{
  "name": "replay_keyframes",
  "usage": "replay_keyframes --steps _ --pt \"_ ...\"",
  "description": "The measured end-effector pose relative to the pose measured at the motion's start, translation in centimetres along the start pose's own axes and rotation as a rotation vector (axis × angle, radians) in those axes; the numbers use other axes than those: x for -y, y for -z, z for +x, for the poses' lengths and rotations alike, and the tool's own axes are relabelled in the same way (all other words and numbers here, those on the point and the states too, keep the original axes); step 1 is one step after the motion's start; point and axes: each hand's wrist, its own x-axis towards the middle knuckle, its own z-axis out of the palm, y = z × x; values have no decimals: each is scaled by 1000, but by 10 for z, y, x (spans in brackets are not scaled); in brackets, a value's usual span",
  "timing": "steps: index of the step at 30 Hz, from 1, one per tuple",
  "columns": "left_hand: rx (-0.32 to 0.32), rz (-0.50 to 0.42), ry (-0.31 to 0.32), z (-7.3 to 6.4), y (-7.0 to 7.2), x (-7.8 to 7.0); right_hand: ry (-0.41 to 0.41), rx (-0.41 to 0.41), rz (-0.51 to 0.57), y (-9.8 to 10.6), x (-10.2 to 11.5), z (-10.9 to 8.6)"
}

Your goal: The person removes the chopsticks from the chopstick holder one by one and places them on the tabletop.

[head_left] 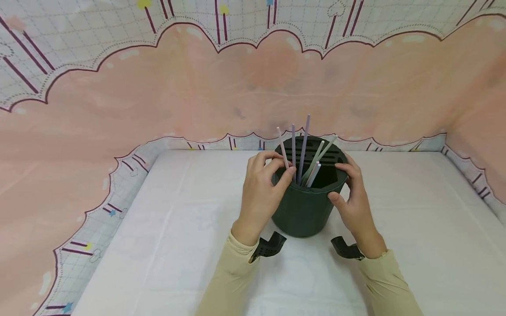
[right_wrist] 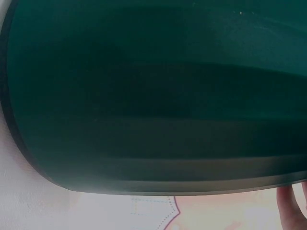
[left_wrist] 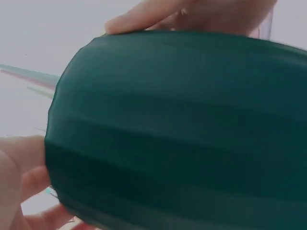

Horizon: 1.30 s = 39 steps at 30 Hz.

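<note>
A dark green bucket [head_left: 306, 210] with a slotted black insert [head_left: 328, 151] at its back stands upright on the white table. Several thin straw-like sticks lean inside it: purple [head_left: 303, 147], pale green [head_left: 319, 149] and shorter pale ones [head_left: 313, 174]. My left hand [head_left: 261, 188] is at the left rim, thumb and fingers pinching the pink stick [head_left: 282, 147]. My right hand [head_left: 353, 199] grips the right rim, thumb outside and fingers over the edge. In the left wrist view the bucket wall [left_wrist: 168, 115] fills most of the picture, with left fingers [left_wrist: 33, 179] beside its rim.
The white tabletop [head_left: 189, 228] spreads around the bucket. A peach curtain [head_left: 237, 87] with a scalloped, checked border hangs behind and along the sides. Each wrist wears a black mount, left [head_left: 270, 245] and right [head_left: 345, 249], close in front of the bucket.
</note>
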Motion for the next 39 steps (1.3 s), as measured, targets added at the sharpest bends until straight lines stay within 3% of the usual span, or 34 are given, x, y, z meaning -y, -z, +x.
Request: replay_keyframes --steps 5,12,19,25,30,36,39 --pt "-22 64 -102 0 6 2 -4 0 -10 0 0 0" --pt "-34 -45 -152 1 8 0 -9 4 -1 0 1 1" --pt "-23 -140 -124 2 10 -3 7 -6 -2 1 0 0" --pt "-52 -234 -83 2 12 -4 1 -3 13 0 -1 1" --pt "-83 -337 -44 0 16 -4 -11 13 -15 0 0 1" --pt "-44 -473 4 -1 19 -5 -16 10 -19 -1 0 0" --pt "-57 -574 8 -1 22 -7 -13 11 -23 -1 -1 0"
